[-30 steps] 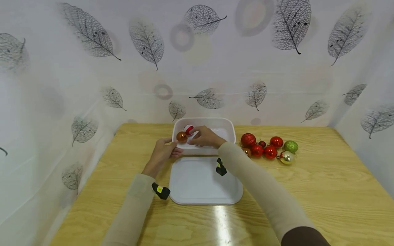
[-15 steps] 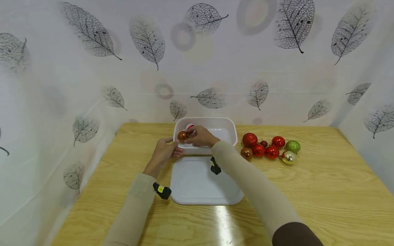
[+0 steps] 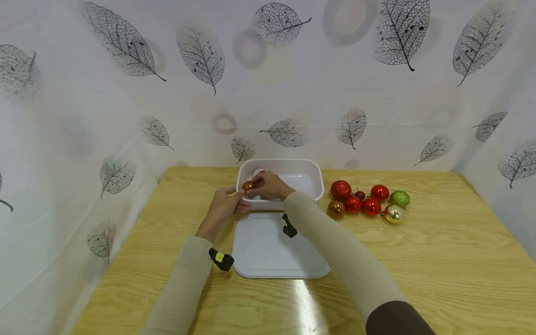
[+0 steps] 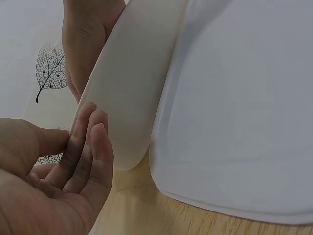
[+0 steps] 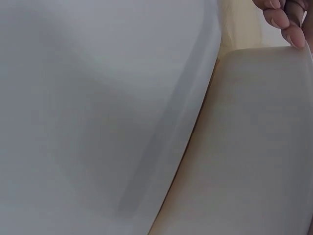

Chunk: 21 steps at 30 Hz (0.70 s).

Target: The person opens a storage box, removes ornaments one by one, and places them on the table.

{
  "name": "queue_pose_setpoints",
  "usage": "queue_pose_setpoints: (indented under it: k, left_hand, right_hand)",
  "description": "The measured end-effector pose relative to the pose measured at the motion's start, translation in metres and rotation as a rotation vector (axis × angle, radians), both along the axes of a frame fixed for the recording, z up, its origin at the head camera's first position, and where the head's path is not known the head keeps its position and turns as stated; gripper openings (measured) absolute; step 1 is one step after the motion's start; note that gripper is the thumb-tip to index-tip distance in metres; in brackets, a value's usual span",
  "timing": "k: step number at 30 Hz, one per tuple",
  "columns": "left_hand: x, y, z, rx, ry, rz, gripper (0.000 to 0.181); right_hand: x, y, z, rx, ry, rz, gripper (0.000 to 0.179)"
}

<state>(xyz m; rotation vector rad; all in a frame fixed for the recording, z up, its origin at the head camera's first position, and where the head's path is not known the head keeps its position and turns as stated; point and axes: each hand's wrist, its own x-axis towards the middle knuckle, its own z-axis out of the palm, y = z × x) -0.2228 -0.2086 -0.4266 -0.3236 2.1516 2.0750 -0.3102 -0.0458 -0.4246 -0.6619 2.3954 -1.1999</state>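
Note:
A white rectangular container [image 3: 293, 203] stands at the table's back. My left hand [image 3: 224, 207] pinches its near left rim, thumb over the edge and fingers along the outer wall, as the left wrist view shows. My right hand [image 3: 271, 186] reaches inside at the left end. Its thumb and fingers hold a shiny copper Christmas bauble [image 3: 248, 185], partly covered by the fingers. Just behind them a white-and-red bauble [image 3: 258, 172] shows only in part. In the right wrist view, the container's wall [image 5: 259, 137] hides nearly all of the right hand.
In front of the container lies a flat white lid [image 3: 272, 246] on the wooden table [image 3: 439, 260]. Several red baubles [image 3: 353, 204] form a group to the right, with a copper bauble [image 3: 336, 209], a green bauble [image 3: 399, 198] and a gold bauble [image 3: 394, 214].
My right hand has shifted left inside the container, from beside the copper bauble to fingers closed around it, covering more of the white-and-red one. The left hand keeps its place on the rim.

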Motion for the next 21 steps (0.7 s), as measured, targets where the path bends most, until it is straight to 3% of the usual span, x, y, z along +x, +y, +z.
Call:
queue_pose_setpoints:
  k: [7, 21]
  left_hand:
    - [-0.0003, 0.0006, -0.0007, 0.0, -0.001, 0.011, 0.041]
    - [0.0006, 0.0019, 0.0012, -0.009, -0.007, 0.015, 0.04]
  right_hand:
    - [0.0035, -0.0043, 0.0014, 0.12, 0.099, -0.006, 0.046]
    - [-0.0027, 0.0045, 0.0042, 0.145, 0.101, -0.025, 0.042]
